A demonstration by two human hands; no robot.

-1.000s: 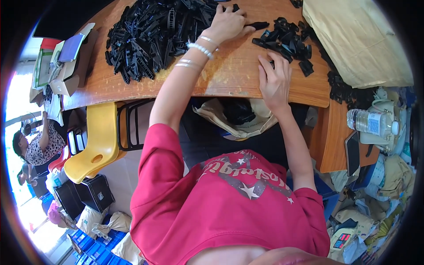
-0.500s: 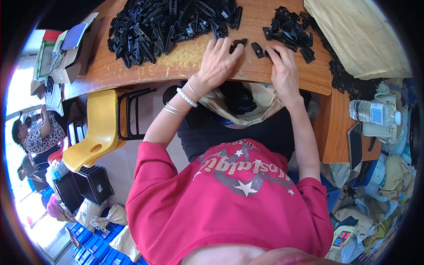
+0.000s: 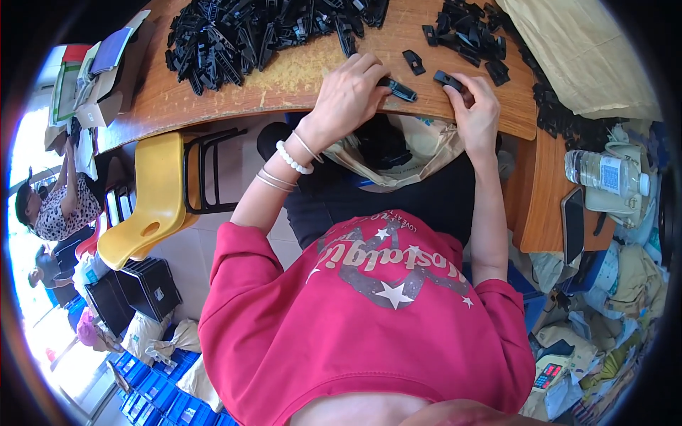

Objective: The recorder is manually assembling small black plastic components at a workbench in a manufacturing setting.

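Observation:
My left hand [image 3: 350, 91] grips a long black plastic part [image 3: 403, 91] above the table's front edge, one end sticking out past the fingers. To its right, my right hand [image 3: 477, 106] pinches a small black plastic piece [image 3: 446, 79] between thumb and fingers. The two parts are close but apart. Just beyond them a similar small piece [image 3: 413, 62] lies loose on the wood. A big heap of long black parts [image 3: 249, 39] covers the far left of the table, and a smaller heap of small pieces [image 3: 469, 32] lies at the far right.
An open paper bag [image 3: 426, 160] with black parts inside sits at my lap. On the right are a large paper sack [image 3: 586, 57], a plastic bottle [image 3: 604, 172] and a phone [image 3: 572, 226]. A yellow chair [image 3: 160, 192] stands left, with people beyond.
My left hand now shows the long part pointing right. My right hand has lifted a small piece off the table and moved slightly right and nearer. The view has shifted a little.

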